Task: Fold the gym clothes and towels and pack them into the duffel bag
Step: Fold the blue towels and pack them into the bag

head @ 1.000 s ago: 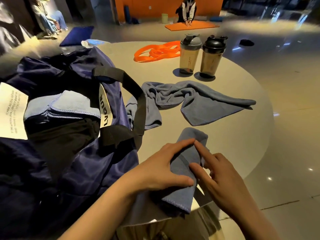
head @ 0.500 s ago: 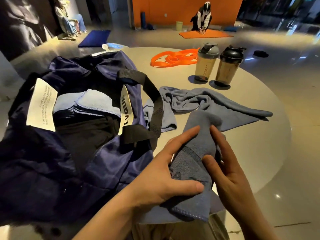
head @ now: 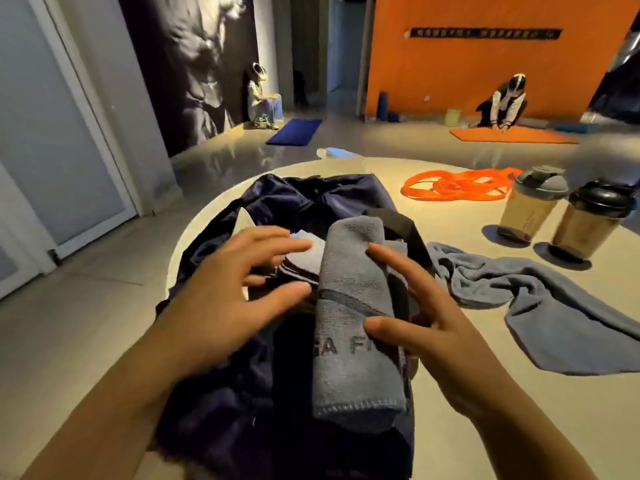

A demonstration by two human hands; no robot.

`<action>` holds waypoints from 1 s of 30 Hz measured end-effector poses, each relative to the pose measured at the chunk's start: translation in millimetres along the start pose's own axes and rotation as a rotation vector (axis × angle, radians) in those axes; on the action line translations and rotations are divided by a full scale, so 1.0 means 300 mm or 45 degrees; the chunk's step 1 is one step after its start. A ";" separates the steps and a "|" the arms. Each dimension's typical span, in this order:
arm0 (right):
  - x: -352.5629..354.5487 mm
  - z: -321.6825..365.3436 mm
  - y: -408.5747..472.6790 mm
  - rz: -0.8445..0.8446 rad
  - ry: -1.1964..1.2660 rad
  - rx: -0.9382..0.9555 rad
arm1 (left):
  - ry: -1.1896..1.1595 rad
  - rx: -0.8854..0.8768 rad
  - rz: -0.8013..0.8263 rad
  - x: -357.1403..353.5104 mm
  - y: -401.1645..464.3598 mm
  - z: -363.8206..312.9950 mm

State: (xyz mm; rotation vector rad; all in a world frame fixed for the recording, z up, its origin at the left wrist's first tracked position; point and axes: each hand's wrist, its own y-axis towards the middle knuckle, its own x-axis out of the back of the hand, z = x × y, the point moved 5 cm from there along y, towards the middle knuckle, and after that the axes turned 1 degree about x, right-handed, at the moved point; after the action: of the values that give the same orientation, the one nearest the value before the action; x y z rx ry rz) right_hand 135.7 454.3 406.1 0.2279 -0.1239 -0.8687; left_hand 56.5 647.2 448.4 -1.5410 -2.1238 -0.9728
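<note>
Over duffel bag: one rolled towel, seemingly held by right hand; left hand splayed, empty.

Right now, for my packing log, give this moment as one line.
step: packing | folded towel over bag | right hand holds it | left hand open beside | second towel unfolded on table
</note>
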 end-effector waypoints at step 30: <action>0.149 0.050 -0.038 -0.077 -0.213 -0.105 | 0.900 0.295 0.026 -0.075 0.067 0.005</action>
State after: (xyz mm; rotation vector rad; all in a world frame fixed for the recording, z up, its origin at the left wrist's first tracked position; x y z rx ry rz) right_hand 152.9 410.6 418.5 0.0814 -0.2378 -0.9504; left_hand 83.3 636.0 439.7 -0.9144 -1.6354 -1.0244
